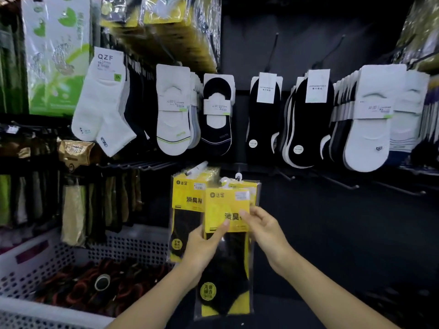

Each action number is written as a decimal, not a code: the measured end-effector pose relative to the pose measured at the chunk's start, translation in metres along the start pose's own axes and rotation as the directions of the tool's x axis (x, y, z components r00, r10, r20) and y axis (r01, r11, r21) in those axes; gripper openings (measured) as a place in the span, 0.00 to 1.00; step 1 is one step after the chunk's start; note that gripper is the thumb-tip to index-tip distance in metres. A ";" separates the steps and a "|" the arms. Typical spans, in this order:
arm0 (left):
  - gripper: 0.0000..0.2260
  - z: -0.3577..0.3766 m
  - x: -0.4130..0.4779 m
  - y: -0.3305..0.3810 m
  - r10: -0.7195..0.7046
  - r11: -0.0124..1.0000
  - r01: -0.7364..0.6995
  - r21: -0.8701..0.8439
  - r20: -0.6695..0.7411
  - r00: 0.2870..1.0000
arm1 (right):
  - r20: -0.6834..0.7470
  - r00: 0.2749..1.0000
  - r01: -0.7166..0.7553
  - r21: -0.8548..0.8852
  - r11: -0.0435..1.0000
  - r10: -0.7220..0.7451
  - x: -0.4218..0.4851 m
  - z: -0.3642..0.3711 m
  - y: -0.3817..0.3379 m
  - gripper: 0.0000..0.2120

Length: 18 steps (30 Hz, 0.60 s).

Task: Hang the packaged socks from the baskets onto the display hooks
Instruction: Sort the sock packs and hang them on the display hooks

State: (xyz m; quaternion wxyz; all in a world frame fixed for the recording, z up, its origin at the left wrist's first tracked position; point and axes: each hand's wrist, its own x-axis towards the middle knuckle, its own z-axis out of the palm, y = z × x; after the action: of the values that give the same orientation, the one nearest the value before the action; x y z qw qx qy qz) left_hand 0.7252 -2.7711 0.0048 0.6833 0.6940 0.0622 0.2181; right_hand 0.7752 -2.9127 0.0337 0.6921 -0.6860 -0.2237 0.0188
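white basket (35, 257) w/ dark socks (78, 288); l+r fingers (217, 231) tight on yellow sock pack (225, 205)

We're looking at a dark display wall (256, 39) with thin metal pegs (272, 49) sticking out. Across the middle of the frame, left to right, hang white ankle socks (102, 103), white no-show socks (172, 119), a black no-show pair (217, 136), two bunches of black liners (308, 124) and a fat bunch of white liners (368, 138). Lower centre, a stack of yellow packs (186, 200) hangs off a peg, and more lower pegs (342, 181) poke out to its right. Bottom left sits a white perforated basket (28, 264) holding dark and reddish rolled stuff (78, 288); we can't tell what exactly.
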 end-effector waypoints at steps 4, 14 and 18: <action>0.07 0.014 -0.003 -0.003 0.058 0.997 -0.057 -0.049 0.030 0.998 | -0.194 0.981 0.038 0.093 0.995 -0.019 -0.002 -0.012 0.002 0.05; 0.11 0.011 0.013 -0.010 0.092 0.993 -0.094 -0.070 -0.038 0.995 | -0.275 0.961 -0.038 -0.050 0.998 0.022 0.034 -0.008 -0.006 0.05; 0.19 0.012 0.026 -0.018 0.107 0.994 -0.107 0.000 -0.027 0.994 | -0.320 0.941 -0.116 -0.007 0.993 0.107 0.051 -0.002 0.006 0.04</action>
State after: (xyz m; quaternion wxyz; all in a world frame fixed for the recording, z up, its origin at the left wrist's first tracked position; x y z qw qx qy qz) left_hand 0.7573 -2.7709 -0.0067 0.6704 0.6927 0.0340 0.2637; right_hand 0.8232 -2.8972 0.0422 0.7080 -0.7005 -0.0700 -0.0560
